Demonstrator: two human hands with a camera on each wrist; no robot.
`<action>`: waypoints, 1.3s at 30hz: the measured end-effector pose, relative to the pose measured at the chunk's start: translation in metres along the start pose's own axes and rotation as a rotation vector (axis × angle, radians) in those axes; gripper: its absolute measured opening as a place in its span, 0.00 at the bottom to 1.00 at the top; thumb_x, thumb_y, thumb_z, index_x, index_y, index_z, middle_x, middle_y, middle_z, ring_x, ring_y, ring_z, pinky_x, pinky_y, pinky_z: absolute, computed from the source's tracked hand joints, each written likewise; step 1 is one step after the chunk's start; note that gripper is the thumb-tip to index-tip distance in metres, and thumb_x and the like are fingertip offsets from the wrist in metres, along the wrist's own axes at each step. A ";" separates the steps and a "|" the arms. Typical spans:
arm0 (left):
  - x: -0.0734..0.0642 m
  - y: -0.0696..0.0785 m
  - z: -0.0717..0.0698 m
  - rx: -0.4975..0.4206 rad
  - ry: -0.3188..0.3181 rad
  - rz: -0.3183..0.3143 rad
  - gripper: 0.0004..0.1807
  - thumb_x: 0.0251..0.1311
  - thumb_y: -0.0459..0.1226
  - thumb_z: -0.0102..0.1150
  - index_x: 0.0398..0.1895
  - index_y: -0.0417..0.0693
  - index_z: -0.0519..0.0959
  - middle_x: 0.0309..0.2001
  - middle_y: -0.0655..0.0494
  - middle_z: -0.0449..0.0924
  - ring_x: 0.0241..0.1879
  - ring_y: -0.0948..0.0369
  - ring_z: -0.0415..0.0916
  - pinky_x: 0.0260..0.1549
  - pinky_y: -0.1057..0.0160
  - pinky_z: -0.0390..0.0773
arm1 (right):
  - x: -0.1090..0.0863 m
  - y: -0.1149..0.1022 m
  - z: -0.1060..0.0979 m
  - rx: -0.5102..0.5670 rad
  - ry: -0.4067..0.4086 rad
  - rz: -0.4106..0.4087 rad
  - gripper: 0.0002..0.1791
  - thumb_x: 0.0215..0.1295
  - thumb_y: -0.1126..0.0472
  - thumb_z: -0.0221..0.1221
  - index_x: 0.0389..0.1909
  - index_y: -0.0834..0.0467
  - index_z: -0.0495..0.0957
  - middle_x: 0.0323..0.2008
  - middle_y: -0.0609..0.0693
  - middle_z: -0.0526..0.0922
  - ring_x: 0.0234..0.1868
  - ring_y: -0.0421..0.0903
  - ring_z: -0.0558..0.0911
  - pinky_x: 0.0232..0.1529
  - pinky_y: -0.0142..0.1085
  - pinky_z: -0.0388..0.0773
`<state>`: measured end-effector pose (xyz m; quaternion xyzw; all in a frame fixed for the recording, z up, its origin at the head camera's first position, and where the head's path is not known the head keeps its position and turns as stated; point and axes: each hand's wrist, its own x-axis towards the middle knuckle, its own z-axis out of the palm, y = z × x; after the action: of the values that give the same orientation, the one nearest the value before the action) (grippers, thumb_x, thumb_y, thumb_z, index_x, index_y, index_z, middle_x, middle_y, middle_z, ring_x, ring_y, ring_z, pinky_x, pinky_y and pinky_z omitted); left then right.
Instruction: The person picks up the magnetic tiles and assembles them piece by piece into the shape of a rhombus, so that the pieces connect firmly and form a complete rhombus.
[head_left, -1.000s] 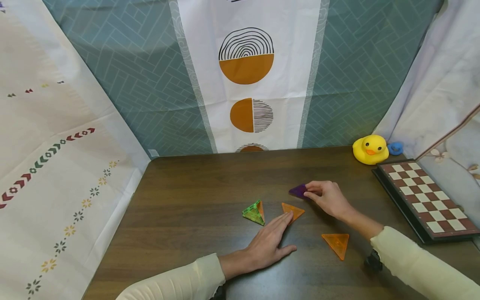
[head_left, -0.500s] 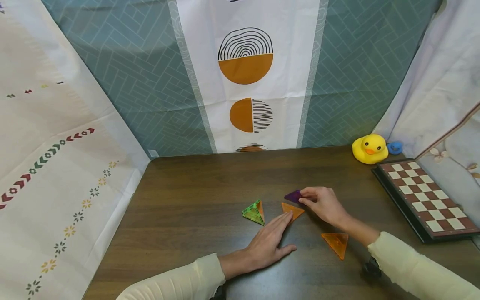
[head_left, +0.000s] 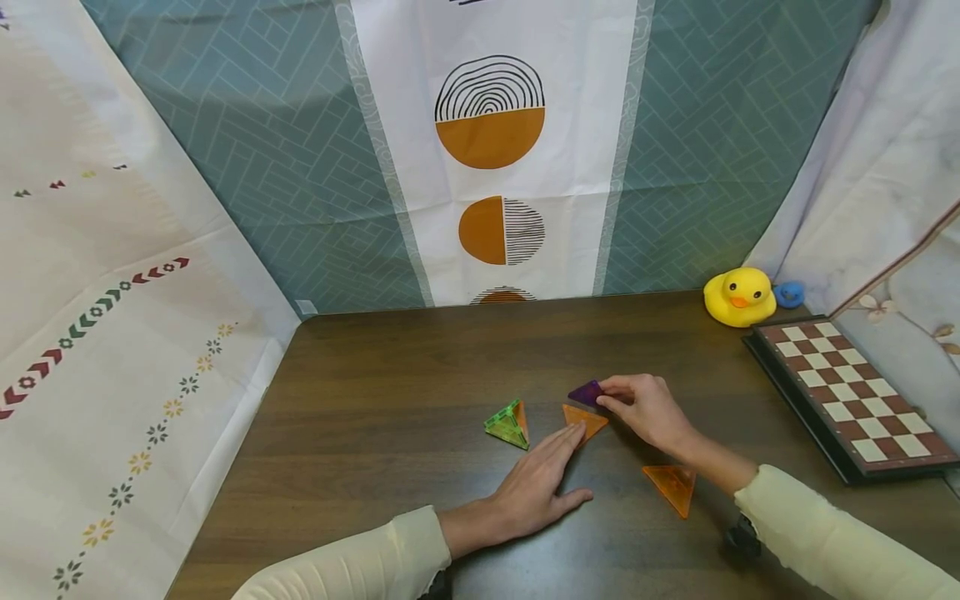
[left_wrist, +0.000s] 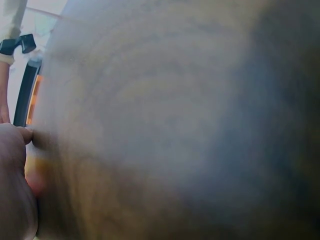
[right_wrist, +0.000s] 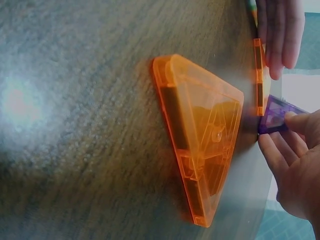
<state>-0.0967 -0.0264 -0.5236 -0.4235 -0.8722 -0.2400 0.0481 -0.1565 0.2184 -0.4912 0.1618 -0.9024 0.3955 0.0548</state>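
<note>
My right hand [head_left: 647, 410] pinches a purple triangular magnetic tile [head_left: 586, 392] between thumb and fingers, tilted up at the far edge of an orange triangular tile [head_left: 584, 417]. That orange tile lies flat, and the straight fingers of my left hand [head_left: 531, 492] rest on it. In the right wrist view the purple tile [right_wrist: 278, 116] stands right at the end of the flat orange tile [right_wrist: 259, 75]. Left of them sits a small pyramid [head_left: 512, 426] of green and orange tiles. Another orange triangular tile [head_left: 673, 487] lies nearer me, by my right forearm.
A chessboard [head_left: 855, 396] with a dark rim lies along the table's right side. Behind it, in the far right corner, are a yellow rubber duck [head_left: 740, 297] and a small blue one [head_left: 789, 295]. Cloth hangings stand behind the wooden table [head_left: 360, 383] and at its sides.
My right hand has brought the purple tile slightly left and toward me, close to the orange tile, and now holds nearly still. The left hand stays in place.
</note>
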 end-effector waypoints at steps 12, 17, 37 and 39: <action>0.000 0.001 0.000 -0.006 -0.012 -0.011 0.49 0.71 0.52 0.69 0.83 0.36 0.56 0.81 0.44 0.61 0.80 0.53 0.60 0.76 0.55 0.63 | -0.002 -0.006 0.002 0.012 -0.031 0.034 0.10 0.68 0.69 0.70 0.48 0.68 0.89 0.45 0.62 0.91 0.44 0.57 0.91 0.45 0.47 0.88; -0.001 0.001 0.001 -0.011 -0.014 -0.021 0.50 0.71 0.52 0.69 0.84 0.36 0.55 0.81 0.45 0.60 0.80 0.53 0.60 0.76 0.55 0.63 | -0.003 -0.005 0.002 0.021 -0.033 0.024 0.10 0.68 0.69 0.70 0.48 0.66 0.89 0.45 0.60 0.91 0.44 0.56 0.92 0.44 0.47 0.88; -0.001 0.001 0.001 -0.009 -0.017 -0.014 0.49 0.71 0.52 0.69 0.83 0.37 0.56 0.81 0.44 0.62 0.80 0.54 0.59 0.76 0.56 0.63 | -0.006 -0.004 0.004 0.017 -0.029 0.005 0.12 0.67 0.69 0.71 0.50 0.67 0.89 0.46 0.61 0.91 0.43 0.54 0.92 0.44 0.45 0.88; 0.000 0.001 0.001 -0.008 -0.019 -0.015 0.49 0.71 0.52 0.69 0.83 0.37 0.56 0.81 0.44 0.62 0.80 0.53 0.59 0.76 0.56 0.63 | -0.006 -0.004 0.004 0.025 -0.040 0.011 0.13 0.68 0.68 0.71 0.51 0.67 0.88 0.47 0.61 0.90 0.44 0.54 0.91 0.44 0.45 0.88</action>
<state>-0.0957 -0.0258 -0.5245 -0.4193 -0.8748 -0.2400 0.0365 -0.1497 0.2145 -0.4923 0.1653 -0.8993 0.4035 0.0325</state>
